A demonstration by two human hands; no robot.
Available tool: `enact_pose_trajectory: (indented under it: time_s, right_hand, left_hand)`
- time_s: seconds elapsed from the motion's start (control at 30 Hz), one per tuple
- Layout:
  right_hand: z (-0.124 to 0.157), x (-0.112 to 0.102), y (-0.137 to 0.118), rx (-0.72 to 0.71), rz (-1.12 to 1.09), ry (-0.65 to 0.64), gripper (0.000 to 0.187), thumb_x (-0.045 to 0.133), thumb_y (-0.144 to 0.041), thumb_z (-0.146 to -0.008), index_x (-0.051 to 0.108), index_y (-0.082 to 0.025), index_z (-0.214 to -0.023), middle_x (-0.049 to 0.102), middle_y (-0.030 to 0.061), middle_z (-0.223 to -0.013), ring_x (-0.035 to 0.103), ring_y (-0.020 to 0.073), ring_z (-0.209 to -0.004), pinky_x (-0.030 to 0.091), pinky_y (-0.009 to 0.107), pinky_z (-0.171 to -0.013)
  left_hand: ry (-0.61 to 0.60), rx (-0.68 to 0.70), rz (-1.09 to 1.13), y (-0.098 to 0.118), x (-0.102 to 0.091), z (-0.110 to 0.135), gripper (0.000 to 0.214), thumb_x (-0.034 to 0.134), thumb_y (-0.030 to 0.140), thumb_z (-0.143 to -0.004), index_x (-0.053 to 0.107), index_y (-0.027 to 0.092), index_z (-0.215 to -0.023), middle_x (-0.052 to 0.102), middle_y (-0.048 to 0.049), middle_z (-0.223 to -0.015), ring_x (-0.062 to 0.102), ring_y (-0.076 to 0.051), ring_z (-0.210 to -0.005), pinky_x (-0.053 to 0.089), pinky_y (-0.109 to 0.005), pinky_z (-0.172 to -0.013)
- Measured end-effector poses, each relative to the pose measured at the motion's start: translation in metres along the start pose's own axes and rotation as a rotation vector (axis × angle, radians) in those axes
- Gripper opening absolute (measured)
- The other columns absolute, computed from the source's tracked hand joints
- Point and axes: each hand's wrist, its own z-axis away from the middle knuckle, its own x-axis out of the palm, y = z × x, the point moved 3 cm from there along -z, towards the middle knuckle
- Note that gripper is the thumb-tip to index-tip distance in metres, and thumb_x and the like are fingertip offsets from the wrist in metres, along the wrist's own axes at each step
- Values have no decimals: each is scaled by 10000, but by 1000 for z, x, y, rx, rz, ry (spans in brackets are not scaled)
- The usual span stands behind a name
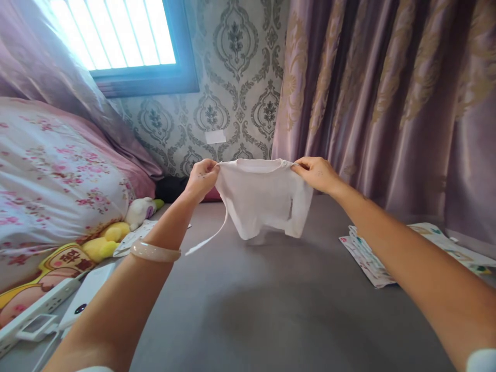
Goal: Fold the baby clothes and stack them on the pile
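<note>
Left hand (202, 178): I hold it forward, arm outstretched, pinched on one shoulder of the white shirt (258, 201).
Right hand (316, 173): about level with my left, clamped on the other shoulder.
White shirt: hanging between my hands, above the grey surface (271, 310).

The hands (202, 179) hide bits of the shirt (258, 201).

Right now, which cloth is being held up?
The plain white shirt, pinched near its shoulders by the left hand and right hand; the patterned cloths lie on the grey surface.
</note>
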Motion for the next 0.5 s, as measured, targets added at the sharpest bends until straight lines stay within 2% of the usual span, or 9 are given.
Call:
enact_pose_trajectory:
  time_s: [0.1,0.23,0.37,0.43,0.5]
  right_hand:
    - [3,3,2,23,-120,-55,373,579,-548,-824,735,-213,-876,706,20,-755,622,187,-722,459,293,-640]
    - [7,-2,6,95,-360,-185,436,610,-629,-764,736,-227,-876,730,39,-806,650,193,-724,519,307,-623]
    - [12,-13,6,143,-341,-272,404,675,-634,-710,740,-245,-800,731,45,-772,666,198,-719,557,340,-637]
    - [15,-19,4,170,-284,-291,357,713,-598,-689,738,-249,-757,724,38,-736,671,201,-711,566,352,-639]
    - [16,-26,2,181,-242,-282,315,738,-563,-675,738,-256,-741,720,26,-724,675,203,-715,569,356,-651]
  left_hand:
    - [-83,-136,159,6,-2,5,202,658,382,-679,590,195,-718,518,19,-591,493,-133,-550,399,-268,-545]
    - [-307,-298,311,11,-12,9,323,795,389,-544,612,176,-705,587,-14,-627,549,-144,-568,444,-287,-560]
    - [-462,-313,273,12,-20,15,402,836,473,-537,669,161,-725,617,-37,-649,548,-137,-544,421,-268,-508]
    - [-481,-273,219,14,-20,18,397,824,504,-563,697,162,-722,618,-33,-633,532,-129,-519,397,-254,-473]
    - [-353,-172,174,19,-22,20,374,826,498,-565,716,171,-709,625,-26,-622,536,-134,-527,399,-254,-473]
